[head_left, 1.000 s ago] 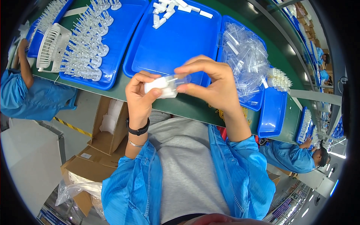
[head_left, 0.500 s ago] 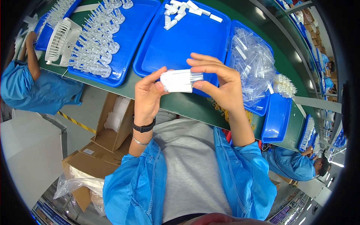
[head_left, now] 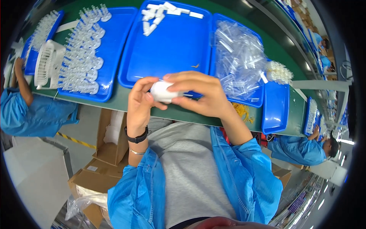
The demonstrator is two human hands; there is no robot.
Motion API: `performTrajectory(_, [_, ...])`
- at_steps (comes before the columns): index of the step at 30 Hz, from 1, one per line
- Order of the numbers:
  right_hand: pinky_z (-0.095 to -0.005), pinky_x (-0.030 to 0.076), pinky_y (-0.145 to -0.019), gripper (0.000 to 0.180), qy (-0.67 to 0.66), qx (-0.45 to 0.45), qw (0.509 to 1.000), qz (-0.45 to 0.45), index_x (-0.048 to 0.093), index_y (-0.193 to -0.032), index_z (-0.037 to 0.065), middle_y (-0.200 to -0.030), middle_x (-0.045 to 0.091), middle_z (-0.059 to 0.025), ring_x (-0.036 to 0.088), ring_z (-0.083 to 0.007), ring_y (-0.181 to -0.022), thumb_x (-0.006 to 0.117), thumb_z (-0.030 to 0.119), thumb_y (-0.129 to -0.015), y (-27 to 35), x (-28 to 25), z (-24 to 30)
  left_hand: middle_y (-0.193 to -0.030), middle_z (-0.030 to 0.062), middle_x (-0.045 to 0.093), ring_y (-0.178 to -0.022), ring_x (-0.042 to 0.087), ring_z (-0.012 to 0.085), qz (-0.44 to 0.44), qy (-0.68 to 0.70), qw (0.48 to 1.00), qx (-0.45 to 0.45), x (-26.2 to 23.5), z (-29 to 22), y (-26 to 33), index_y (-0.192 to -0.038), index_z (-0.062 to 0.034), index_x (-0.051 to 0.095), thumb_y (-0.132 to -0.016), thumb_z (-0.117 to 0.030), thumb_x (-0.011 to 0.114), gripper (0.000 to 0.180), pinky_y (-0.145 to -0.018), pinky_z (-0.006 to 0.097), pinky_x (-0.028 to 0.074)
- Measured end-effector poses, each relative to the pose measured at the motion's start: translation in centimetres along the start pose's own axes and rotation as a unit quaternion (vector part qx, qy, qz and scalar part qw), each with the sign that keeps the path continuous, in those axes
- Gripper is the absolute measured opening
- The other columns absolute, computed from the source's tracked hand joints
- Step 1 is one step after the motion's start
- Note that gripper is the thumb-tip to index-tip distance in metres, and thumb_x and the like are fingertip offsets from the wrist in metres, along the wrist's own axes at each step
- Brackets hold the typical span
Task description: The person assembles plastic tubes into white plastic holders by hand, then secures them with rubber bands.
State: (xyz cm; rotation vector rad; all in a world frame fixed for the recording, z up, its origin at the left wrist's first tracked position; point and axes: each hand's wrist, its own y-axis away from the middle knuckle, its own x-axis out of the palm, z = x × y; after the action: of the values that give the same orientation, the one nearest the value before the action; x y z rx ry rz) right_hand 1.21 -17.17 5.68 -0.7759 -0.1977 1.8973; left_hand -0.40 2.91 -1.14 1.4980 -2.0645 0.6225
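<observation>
Green tabletop (head_left: 126,100) carried three blue plastic trays side by side. Left tray (head_left: 110,49) held rows of clear plastic parts (head_left: 82,57); middle tray (head_left: 171,49) held small white pieces (head_left: 160,13) at its far edge; right tray (head_left: 253,100) held clear plastic sleeves (head_left: 238,57). White desk fan (head_left: 45,65) stood left of the trays.

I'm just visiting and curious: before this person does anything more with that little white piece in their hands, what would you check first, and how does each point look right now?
1. Both hands on the piece: ok. The left hand and right hand both pinch the small white part.
2. Part visible enough to judge how it is turned: cannot tell; fingers cover much of it.
3. Part held over the bench, not past it: ok; it sits above the green table edge.
4. Free room in the middle blue tray: ok; only a few white pieces lie at its far end.
5. Clear plastic tubes within reach on the right: ok.
</observation>
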Motion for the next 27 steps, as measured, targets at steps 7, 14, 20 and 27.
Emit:
performTrajectory(7, [-0.0387, 0.045, -0.09, 0.036, 0.182, 0.088, 0.979, -0.006, 0.065, -0.112, 0.006, -0.114, 0.063, -0.0124, 0.059, -0.0292, -0.102, 0.071, 0.014, -0.077, 1.8, -4.9, 0.7, -0.117, 0.0161, 0.057, -0.1, 0.063, 0.0235, -0.026, 0.032, 0.999, -0.008, -1.0, 0.8, 0.4, -0.118, -0.0012, 0.049, -0.085, -0.019, 0.066, 0.041, -0.073, 0.031, 0.058])
performTrajectory(14, [-0.0399, 0.04, -0.092, 0.033, 0.414, 0.155, 0.896, 0.037, 0.066, -0.106, 0.01, -0.101, 0.063, -0.0087, 0.051, -0.0275, -0.107, 0.07, 0.01, -0.073, 3.9, -7.0, -1.4, -0.118, 0.0147, 0.055, -0.104, 0.06, 0.024, -0.025, 0.042, 0.999, 0.015, -1.1, 0.9, 0.2, -0.119, -0.0011, 0.05, -0.08, -0.012, 0.072, 0.047, -0.079, 0.034, 0.057])
performTrajectory(20, [-0.0397, 0.036, -0.095, 0.035, 0.473, 0.156, 0.861, 0.103, 0.065, -0.105, 0.012, -0.106, 0.061, -0.0072, 0.05, -0.0277, -0.111, 0.072, 0.01, -0.071, 3.6, -7.2, -2.0, -0.116, 0.012, 0.055, -0.105, 0.059, 0.0238, -0.023, 0.01, 1.0, 0.011, -0.4, 0.4, 0.4, -0.119, -0.0005, 0.05, -0.078, -0.005, 0.071, 0.046, -0.083, 0.035, 0.055])
performTrajectory(27, [-0.0392, 0.037, -0.093, 0.033, 0.484, 0.153, 0.853, 0.12, 0.064, -0.101, 0.01, -0.101, 0.063, -0.0068, 0.053, -0.0256, -0.106, 0.073, 0.008, -0.07, 2.9, -6.9, -1.8, -0.115, 0.012, 0.056, -0.105, 0.06, 0.0238, -0.03, -0.006, 0.999, 0.012, -0.2, 0.1, 0.5, -0.119, -0.0003, 0.051, -0.083, -0.004, 0.063, 0.038, -0.082, 0.036, 0.056])
